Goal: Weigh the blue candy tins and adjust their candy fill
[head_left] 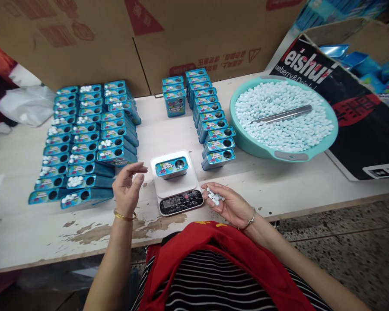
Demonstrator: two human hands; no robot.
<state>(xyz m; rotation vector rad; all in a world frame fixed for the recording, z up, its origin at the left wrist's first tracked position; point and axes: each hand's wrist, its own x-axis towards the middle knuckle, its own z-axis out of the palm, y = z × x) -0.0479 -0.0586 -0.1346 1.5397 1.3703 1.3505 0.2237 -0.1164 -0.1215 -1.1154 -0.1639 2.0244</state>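
Observation:
A blue candy tin (171,167) with a round hole in its top stands on a white digital scale (180,190). The scale's display appears to read 1560 or similar. My left hand (127,190) hovers just left of the scale, fingers loosely bent and apart from the thumb, with nothing in it. To the right of the scale, my right hand (231,201) is palm up and cupped around several small pale candies (215,197), its fingertips close to the scale's edge.
Rows of blue tins (84,147) fill the left side, many with candies on top. More tins (214,125) line up beyond the scale. A teal basin (287,157) of candies holds a metal tube (283,114). Cardboard (100,43) stands behind; an open box (346,134) is at right.

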